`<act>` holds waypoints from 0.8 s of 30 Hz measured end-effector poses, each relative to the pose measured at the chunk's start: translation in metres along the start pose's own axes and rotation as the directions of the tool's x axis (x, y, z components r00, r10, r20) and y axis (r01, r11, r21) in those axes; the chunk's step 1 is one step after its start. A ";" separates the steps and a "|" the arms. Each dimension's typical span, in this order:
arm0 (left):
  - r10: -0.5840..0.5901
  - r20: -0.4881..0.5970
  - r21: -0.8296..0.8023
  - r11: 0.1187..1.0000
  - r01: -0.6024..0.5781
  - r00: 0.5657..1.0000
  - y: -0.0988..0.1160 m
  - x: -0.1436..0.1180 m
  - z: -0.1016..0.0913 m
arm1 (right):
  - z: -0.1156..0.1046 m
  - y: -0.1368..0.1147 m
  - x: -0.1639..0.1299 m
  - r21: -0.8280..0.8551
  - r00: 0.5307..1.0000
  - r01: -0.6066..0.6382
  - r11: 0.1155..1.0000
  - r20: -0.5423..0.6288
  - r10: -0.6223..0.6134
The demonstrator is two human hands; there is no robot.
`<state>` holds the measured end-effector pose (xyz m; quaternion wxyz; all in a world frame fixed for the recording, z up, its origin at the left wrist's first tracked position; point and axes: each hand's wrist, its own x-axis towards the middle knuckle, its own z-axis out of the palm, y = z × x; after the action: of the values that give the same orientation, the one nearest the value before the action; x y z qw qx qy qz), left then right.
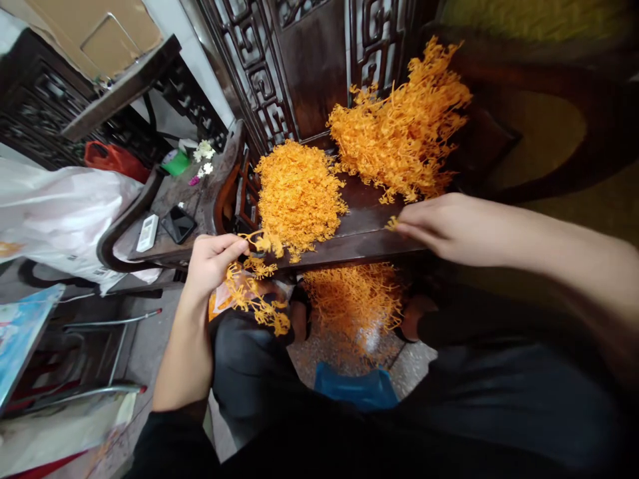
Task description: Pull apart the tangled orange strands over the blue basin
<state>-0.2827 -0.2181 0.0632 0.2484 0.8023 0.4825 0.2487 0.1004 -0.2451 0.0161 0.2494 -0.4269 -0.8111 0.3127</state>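
My left hand (pixel 212 259) pinches an orange plastic sprig strand (pixel 252 303) that dangles below the front edge of a dark wooden seat (pixel 359 233). My right hand (pixel 439 223) rests on that seat and pinches a small orange sprig piece (pixel 392 223) between thumb and fingers. A dense heap of small orange sprigs (pixel 297 193) lies on the seat between my hands. Behind my right hand stands a looser, taller pile of orange branches (pixel 404 126). More orange sprigs (pixel 354 299) lie on the floor under the seat, between my knees.
A carved dark wooden screen (pixel 309 60) rises behind the seat. To the left, a side table (pixel 172 199) carries a phone (pixel 178 223), a white remote (pixel 148 232) and small flowers (pixel 204 152). White plastic bags (pixel 60 206) and a metal stool frame (pixel 100 352) stand at left. A blue stool (pixel 357 389) sits below me.
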 end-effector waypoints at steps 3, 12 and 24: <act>-0.100 -0.069 -0.093 0.991 0.094 0.993 -0.003 -0.002 0.004 | 0.002 0.007 0.001 0.201 0.996 -0.078 0.977 -0.017 0.083; -0.104 -0.028 -0.263 0.960 0.093 0.994 0.016 0.003 0.036 | 0.056 -0.034 0.036 0.679 0.977 -0.203 0.706 0.096 0.189; 0.118 0.088 -0.039 0.993 -0.115 0.989 0.013 -0.004 0.021 | 0.082 -0.067 0.051 0.483 0.987 0.051 0.874 0.109 -0.118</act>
<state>-0.2625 -0.2304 0.0545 0.2686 0.8352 0.4188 0.2343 -0.0168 -0.2554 0.0153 0.3050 -0.2939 -0.7414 0.5205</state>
